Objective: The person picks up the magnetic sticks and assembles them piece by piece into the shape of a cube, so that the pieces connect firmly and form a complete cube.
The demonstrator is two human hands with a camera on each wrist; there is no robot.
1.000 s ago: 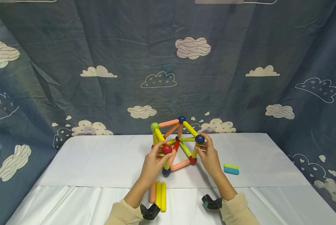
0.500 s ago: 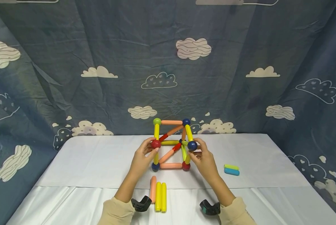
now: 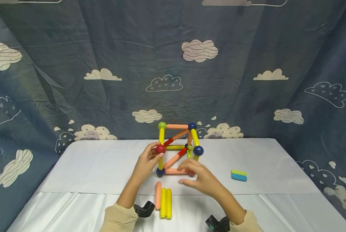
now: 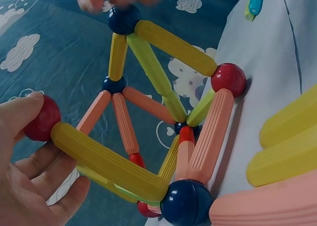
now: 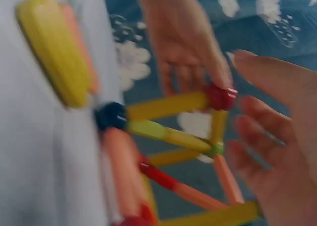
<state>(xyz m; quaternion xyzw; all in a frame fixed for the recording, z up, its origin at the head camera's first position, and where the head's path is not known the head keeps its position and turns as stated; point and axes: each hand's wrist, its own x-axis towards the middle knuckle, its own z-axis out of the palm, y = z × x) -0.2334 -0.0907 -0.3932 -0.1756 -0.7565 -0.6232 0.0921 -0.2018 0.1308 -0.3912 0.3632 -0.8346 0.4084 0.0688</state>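
On the table stands a frame of sticks and balls, with yellow, peach, red and green sticks (image 3: 176, 126) joined by coloured balls. My left hand (image 3: 144, 166) pinches the red ball (image 3: 160, 149) at its near upper left corner; the left wrist view shows thumb and fingers on that red ball (image 4: 43, 118). The right hand (image 3: 203, 180) is off the frame, in front of its lower right side, fingers bent loosely and holding nothing. It partly hides the lower red ball (image 3: 191, 173). The upper right blue ball (image 3: 198, 150) stays in place without a hand on it.
Two yellow sticks (image 3: 166, 203) and a peach stick (image 3: 158, 195) lie side by side in front of the frame. A short green stick (image 3: 238, 172) and a blue one (image 3: 238, 177) lie to the right. Behind the white table (image 3: 103, 167) hangs a cloud-patterned cloth.
The frame has turned to face me squarely and shifted slightly left. My right hand has let go of the blue ball and moved down and left; the left hand keeps its pinch.
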